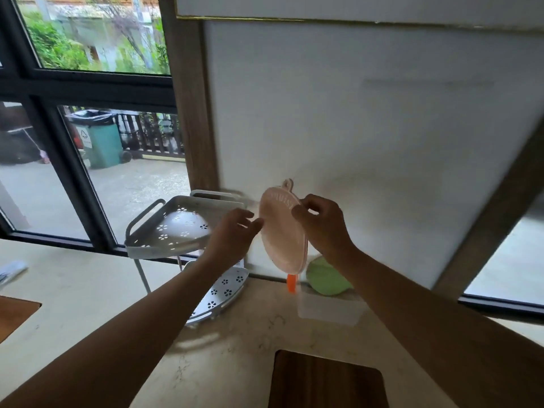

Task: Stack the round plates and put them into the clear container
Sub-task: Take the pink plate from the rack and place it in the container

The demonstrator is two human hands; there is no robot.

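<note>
A window (88, 128) with dark frames fills the left side, looking out on a paved yard with a green bin (101, 139). Below it, a pale stone surface (235, 348) runs toward the corner of a white wall (368, 128). In that corner stands a white two-tier corner rack (176, 228) with flower-shaped holes; its upper shelf is higher than its lower shelf, and both look bare.

The left hand (232, 234) reaches up just right of the rack's top tier, fingers loosely spread, fingertips touching the left edge of a pink round plate (282, 231). The plate is held in the air on edge, nearly upright, its face turned toward the left, with a small loop tab at its top. It looks like more than one plate pressed together, but the blur makes that hard to confirm.

The right hand (323, 225) pinches the plate's upper right rim between thumb and fingers.

Below the plate, an orange object (291, 282) stands near the wall. Just right of it a green round plate (326, 279) leans against the wall. In front of these, the clear container (329, 307) sits on the surface, empty. A dark wooden board (326, 381) lies at the near edge.
</note>
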